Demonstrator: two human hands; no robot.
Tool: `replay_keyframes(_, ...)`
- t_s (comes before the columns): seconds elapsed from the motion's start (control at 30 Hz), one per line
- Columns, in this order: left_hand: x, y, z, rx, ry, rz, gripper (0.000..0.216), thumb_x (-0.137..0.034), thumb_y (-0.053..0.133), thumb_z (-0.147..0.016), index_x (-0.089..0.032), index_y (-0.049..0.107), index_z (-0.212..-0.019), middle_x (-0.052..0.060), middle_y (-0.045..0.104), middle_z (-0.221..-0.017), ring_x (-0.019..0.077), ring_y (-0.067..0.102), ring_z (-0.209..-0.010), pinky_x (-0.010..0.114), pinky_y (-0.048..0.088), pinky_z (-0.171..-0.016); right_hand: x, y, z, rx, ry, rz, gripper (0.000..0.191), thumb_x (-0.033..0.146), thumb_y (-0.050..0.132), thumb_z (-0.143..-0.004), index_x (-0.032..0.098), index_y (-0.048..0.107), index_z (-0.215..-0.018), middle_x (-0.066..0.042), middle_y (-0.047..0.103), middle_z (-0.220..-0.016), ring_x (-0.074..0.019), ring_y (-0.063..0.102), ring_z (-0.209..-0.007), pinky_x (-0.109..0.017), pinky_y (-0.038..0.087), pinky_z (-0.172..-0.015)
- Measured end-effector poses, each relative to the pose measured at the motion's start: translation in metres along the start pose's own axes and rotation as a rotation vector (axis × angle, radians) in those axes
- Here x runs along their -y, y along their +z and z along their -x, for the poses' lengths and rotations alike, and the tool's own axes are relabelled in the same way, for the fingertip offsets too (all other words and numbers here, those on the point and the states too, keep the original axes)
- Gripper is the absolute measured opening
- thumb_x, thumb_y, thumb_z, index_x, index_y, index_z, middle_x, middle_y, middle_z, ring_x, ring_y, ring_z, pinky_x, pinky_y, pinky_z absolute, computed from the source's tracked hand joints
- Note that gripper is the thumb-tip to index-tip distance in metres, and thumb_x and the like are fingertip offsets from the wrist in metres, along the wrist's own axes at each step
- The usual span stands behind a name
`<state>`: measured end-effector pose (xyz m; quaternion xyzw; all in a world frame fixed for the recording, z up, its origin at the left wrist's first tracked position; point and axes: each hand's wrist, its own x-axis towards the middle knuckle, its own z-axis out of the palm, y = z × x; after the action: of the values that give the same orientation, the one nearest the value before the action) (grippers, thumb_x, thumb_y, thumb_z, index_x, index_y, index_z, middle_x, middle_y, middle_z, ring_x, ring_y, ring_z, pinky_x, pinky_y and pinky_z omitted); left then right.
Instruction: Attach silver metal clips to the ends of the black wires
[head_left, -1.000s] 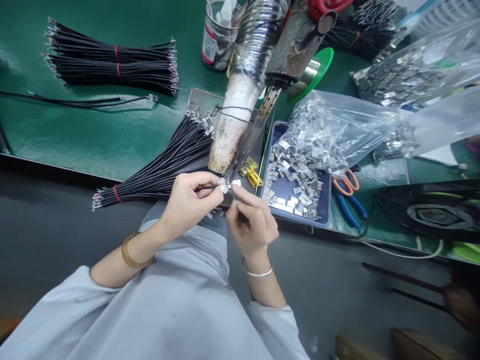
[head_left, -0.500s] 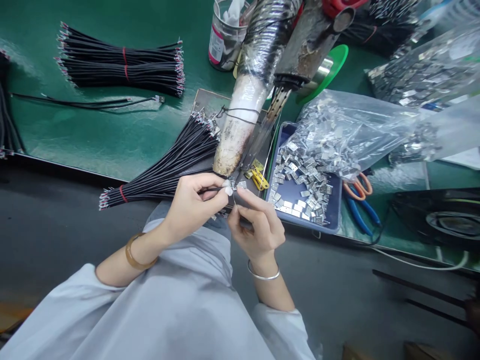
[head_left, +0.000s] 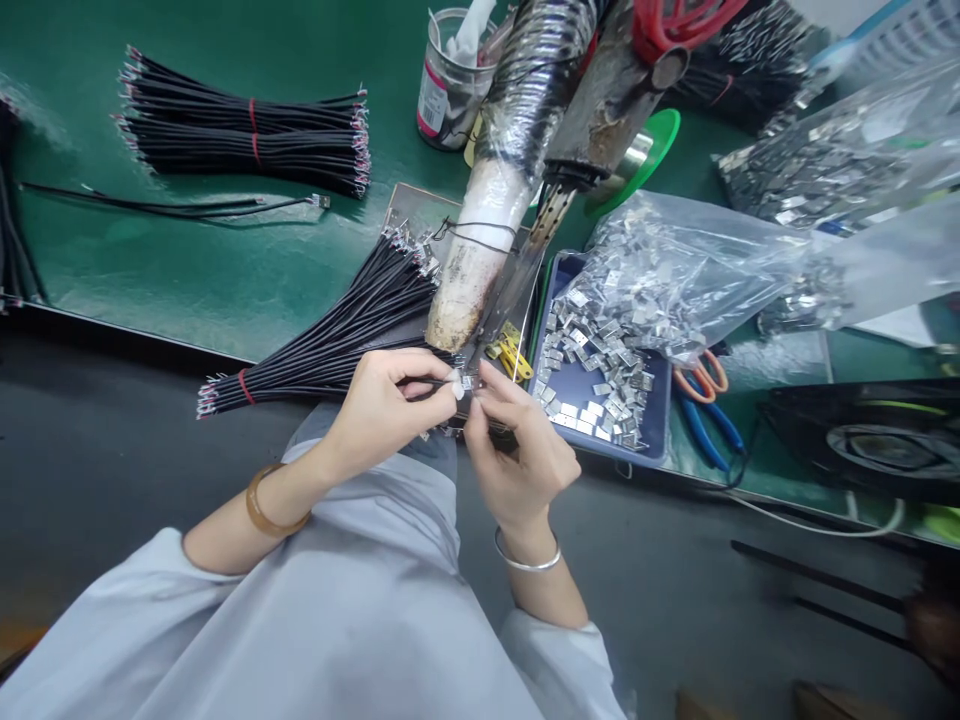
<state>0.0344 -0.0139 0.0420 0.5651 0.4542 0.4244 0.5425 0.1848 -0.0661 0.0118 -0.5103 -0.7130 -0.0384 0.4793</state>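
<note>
connector (head_left: 468, 383) in left hand (head_left: 386, 402), near edge of table (head_left: 187, 268)

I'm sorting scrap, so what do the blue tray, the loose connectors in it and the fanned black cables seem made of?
The blue tray looks like molded plastic, with a smooth, glossy rim. The loose connectors seem bare or plated metal: silvery, with bright glints. The fanned black cables appear sheathed in plastic or rubber, given their soft sheen.

Cool, fairly bright light, appar. from overhead; pale sheen on tabletop (head_left: 161, 270) at 9 o'clock, glare on clear plastic bag (head_left: 712, 262) btwn 2 & 3. Floor (head_left: 637, 600) dim at 5. Edges stretched + blurry, esp. 4 o'clock; plug (head_left: 466, 383) nr ctr a bit fuzzy.
</note>
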Motion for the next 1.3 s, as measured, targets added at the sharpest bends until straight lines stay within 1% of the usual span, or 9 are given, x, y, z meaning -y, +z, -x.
replay_keyframes(0.27, -0.001, 0.004, -0.002, -0.031, -0.059, 0.034, 0.018, -0.024, 0.063, -0.069, -0.013, 0.077, -0.066, -0.004, 0.048, -0.051, 0.0059, 0.030, -0.050, 0.020, 0.026, -0.046, -0.003, 0.003, -0.002, 0.012, 0.024, -0.055, 0.017, 0.009, 0.069, -0.092, 0.025, 0.063, -0.095, -0.007, 0.082, -0.114, -0.0199, 0.082, -0.091, -0.031, 0.069, -0.077)
replay_keyframes(0.43, 0.002, 0.004, -0.001, -0.070, -0.011, 0.019, 0.018, -0.023, 0.064, -0.070, -0.012, 0.078, -0.066, -0.001, 0.057, -0.056, 0.0054, 0.035, -0.050, 0.019, 0.029, -0.046, -0.001, 0.003, -0.005, -0.009, 0.023, -0.059, 0.016, 0.010, 0.070, -0.092, 0.024, 0.065, -0.094, -0.007, 0.082, -0.113, -0.0202, 0.082, -0.092, -0.032, 0.070, -0.079)
replay_keyframes(0.6, 0.000, 0.003, -0.001, -0.082, 0.031, 0.002, 0.018, -0.022, 0.065, -0.072, -0.012, 0.079, -0.066, 0.000, 0.058, -0.057, 0.0057, 0.037, -0.050, 0.019, 0.030, -0.047, 0.001, 0.001, -0.006, 0.001, 0.029, -0.049, 0.017, 0.009, 0.070, -0.091, 0.025, 0.064, -0.092, -0.006, 0.082, -0.114, -0.0200, 0.082, -0.092, -0.030, 0.071, -0.077)
replay_keyframes(0.7, -0.001, 0.003, -0.001, -0.052, 0.019, 0.002, 0.018, -0.021, 0.064, -0.072, -0.012, 0.078, -0.067, -0.001, 0.058, -0.057, 0.0050, 0.035, -0.049, 0.019, 0.029, -0.046, 0.000, -0.001, -0.004, 0.010, 0.016, -0.053, 0.016, 0.010, 0.068, -0.092, 0.024, 0.061, -0.089, -0.008, 0.082, -0.117, -0.0184, 0.082, -0.088, -0.028, 0.071, -0.074)
replay_keyframes(0.9, 0.002, 0.002, 0.000, 0.047, -0.016, -0.014, 0.018, -0.019, 0.061, -0.074, -0.011, 0.077, -0.070, -0.003, 0.057, -0.056, 0.0047, 0.033, -0.049, 0.017, 0.028, -0.046, -0.001, -0.005, -0.003, 0.042, -0.019, 0.021, 0.017, 0.009, 0.067, -0.093, 0.024, 0.061, -0.089, -0.008, 0.083, -0.109, -0.0165, 0.082, -0.080, -0.024, 0.068, -0.073)
replay_keyframes(1.0, 0.006, 0.000, 0.002, 0.086, 0.045, -0.061, 0.019, -0.019, 0.061, -0.080, -0.011, 0.077, -0.074, -0.003, 0.059, -0.059, 0.0054, 0.037, -0.050, 0.018, 0.032, -0.048, 0.000, -0.006, -0.004, 0.021, -0.052, 0.076, 0.016, 0.008, 0.069, -0.094, 0.023, 0.063, -0.093, -0.007, 0.084, -0.105, -0.0170, 0.083, -0.085, -0.022, 0.067, -0.075)
replay_keyframes(1.1, 0.011, -0.004, 0.006, 0.080, 0.189, -0.202, 0.013, -0.019, 0.066, -0.084, -0.013, 0.076, -0.079, -0.003, 0.061, -0.060, 0.0071, 0.042, -0.052, 0.019, 0.035, -0.050, 0.000, -0.006, -0.004, -0.007, -0.060, 0.083, 0.016, 0.008, 0.071, -0.093, 0.022, 0.066, -0.096, -0.006, 0.084, -0.101, -0.0166, 0.082, -0.087, -0.021, 0.066, -0.076)
replay_keyframes(1.23, 0.019, -0.009, 0.012, 0.033, 0.410, -0.299, 0.013, -0.019, 0.068, -0.091, -0.016, 0.077, -0.083, 0.003, 0.074, -0.074, 0.0122, 0.062, -0.065, 0.022, 0.049, -0.066, -0.001, -0.003, -0.001, -0.029, 0.095, -0.042, 0.016, 0.008, 0.071, -0.093, 0.024, 0.067, -0.096, -0.002, 0.083, -0.098, -0.0158, 0.081, -0.087, -0.024, 0.066, -0.075)
replay_keyframes(1.3, 0.021, -0.010, 0.013, 0.083, 0.389, -0.262, 0.020, -0.019, 0.063, -0.094, -0.016, 0.077, -0.080, 0.003, 0.075, -0.073, 0.0125, 0.064, -0.065, 0.022, 0.050, -0.066, 0.000, -0.002, 0.001, -0.019, 0.157, -0.091, 0.016, 0.008, 0.071, -0.093, 0.024, 0.067, -0.095, -0.001, 0.082, -0.095, -0.0148, 0.081, -0.086, -0.023, 0.066, -0.073)
